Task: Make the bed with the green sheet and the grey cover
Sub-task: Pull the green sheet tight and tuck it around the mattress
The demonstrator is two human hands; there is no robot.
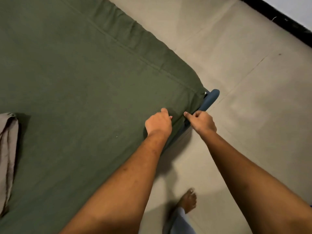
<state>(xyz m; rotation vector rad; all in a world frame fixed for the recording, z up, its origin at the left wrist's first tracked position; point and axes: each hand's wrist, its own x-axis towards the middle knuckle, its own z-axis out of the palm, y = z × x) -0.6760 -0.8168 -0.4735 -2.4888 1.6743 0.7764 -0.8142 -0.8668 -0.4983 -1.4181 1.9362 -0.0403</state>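
A dull green cloth sheet lies spread nearly flat and fills most of the view, with a pale tiled floor beyond its edge. The folded grey cloth cover rests on the sheet at the far left, well apart from your hands and not yet opened. At the near corner, a stub of the blue metal bed frame pokes out from under the cloth.

Your left hand is clenched on the sheet just inside that corner. Your right hand sits at the hanging edge beside the frame, fingers curled and thumb out. Whether it holds any cloth cannot be told. Your bare foot stands on the floor close to the bedside.

The risk lies in the pull. Tug too hard here and you likely drag the whole sheet toward you, rumpling the smooth top and carrying the grey cover with it, perhaps spilling its fold. Tuck loosely and the corner may spring free, leaving the frame bare. Push in carelessly and your right knuckles could scrape the metal.
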